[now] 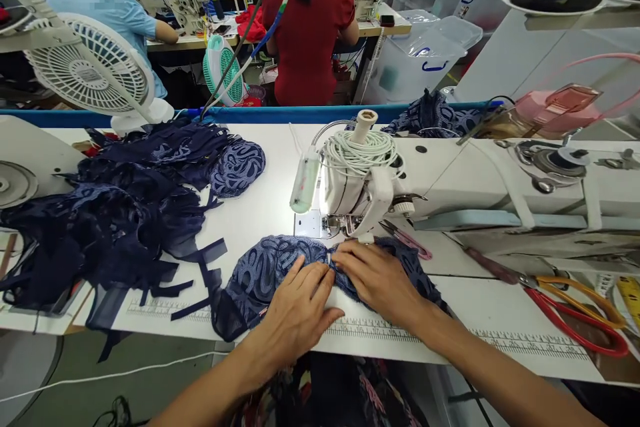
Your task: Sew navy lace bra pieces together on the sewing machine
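A navy bra (280, 263) with a swirling lace pattern lies on the table in front of the sewing machine (350, 180), its middle just before the presser foot (333, 225). My left hand (303, 300) rests on the left cup, fingers stretched flat and thumb apart. On the other side, my right hand (377, 277) has its bent fingers closed on the bra near the middle seam; its thumb is hidden. Both hands' fingertips nearly meet close to the needle area. Part of the right cup is covered by my right hand and wrist.
A heap of navy pieces with loose straps (125, 207) covers the left side. Pink-handled snips (413, 243) lie under the machine arm, and large scissors (565, 303) lie at right. A printed ruler (370, 329) runs along the front edge. Co-workers sit beyond the blue edge.
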Demonstrator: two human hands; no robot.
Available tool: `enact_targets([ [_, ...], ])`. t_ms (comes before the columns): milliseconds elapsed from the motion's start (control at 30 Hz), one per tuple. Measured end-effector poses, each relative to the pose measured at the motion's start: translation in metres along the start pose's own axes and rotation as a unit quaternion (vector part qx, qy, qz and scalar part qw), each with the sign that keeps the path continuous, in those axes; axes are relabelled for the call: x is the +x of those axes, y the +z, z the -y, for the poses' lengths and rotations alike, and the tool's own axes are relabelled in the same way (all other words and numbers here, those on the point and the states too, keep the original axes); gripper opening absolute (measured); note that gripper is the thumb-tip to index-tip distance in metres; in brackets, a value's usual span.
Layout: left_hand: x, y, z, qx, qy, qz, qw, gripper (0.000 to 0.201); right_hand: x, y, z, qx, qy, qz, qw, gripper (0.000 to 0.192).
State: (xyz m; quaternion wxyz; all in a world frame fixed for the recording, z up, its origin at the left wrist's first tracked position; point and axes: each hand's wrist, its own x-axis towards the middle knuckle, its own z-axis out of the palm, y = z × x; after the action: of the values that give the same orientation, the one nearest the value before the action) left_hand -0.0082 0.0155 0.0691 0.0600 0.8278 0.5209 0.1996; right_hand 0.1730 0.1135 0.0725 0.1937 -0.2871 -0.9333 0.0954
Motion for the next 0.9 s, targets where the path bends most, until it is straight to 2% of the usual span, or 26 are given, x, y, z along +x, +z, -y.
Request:
enact_targets([
  [67,0.001,0.002,0.002,-0.002,0.0,-0.007,1.0,0.045,-0.005,-0.001,0.002,-0.012,-0.036,0.008,0.999,0.032],
  [167,0.003,-0.001,0.004,-0.015,0.002,-0.001,1.0,0.04,-0.008,-0.009,-0.001,-0.025,-0.033,-0.016,0.999,0.028],
  [233,0.009,-0.008,0.008,-0.02,-0.016,-0.01,1.0,0.03,-0.012,-0.018,-0.01,-0.051,-0.001,-0.07,0.996,0.023],
  [300,0.018,-0.017,0.014,-0.013,-0.063,-0.03,0.997,0.023,-0.018,-0.027,-0.026,-0.106,0.055,-0.122,0.985,0.023],
  [367,0.029,-0.023,0.021,-0.008,-0.12,-0.024,0.992,0.022,-0.027,-0.033,-0.044,-0.171,0.111,-0.122,0.971,0.025],
  [500,0.054,-0.027,0.033,0.014,-0.182,0.071,0.981,0.035,-0.041,-0.031,-0.071,-0.224,0.166,-0.07,0.958,0.028],
  [567,0.063,-0.027,0.036,-0.002,-0.213,0.124,0.969,0.035,-0.041,-0.028,-0.073,-0.244,0.171,-0.063,0.952,0.029],
  [667,0.069,-0.031,0.039,-0.089,-0.253,0.174,0.948,0.031,-0.038,-0.032,-0.065,-0.275,0.172,-0.048,0.945,0.028],
  [767,0.066,-0.037,0.048,-0.201,-0.265,0.196,0.923,0.024,-0.038,-0.045,-0.043,-0.182,0.202,-0.072,0.959,0.026],
  [833,0.061,-0.041,0.055,-0.283,-0.263,0.211,0.898,0.023,-0.04,-0.053,-0.021,-0.026,0.237,-0.081,0.968,0.023],
  [900,0.056,-0.044,0.06,-0.369,-0.261,0.218,0.865,0.027,-0.041,-0.055,0.005,0.175,0.261,-0.031,0.949,0.024],
])
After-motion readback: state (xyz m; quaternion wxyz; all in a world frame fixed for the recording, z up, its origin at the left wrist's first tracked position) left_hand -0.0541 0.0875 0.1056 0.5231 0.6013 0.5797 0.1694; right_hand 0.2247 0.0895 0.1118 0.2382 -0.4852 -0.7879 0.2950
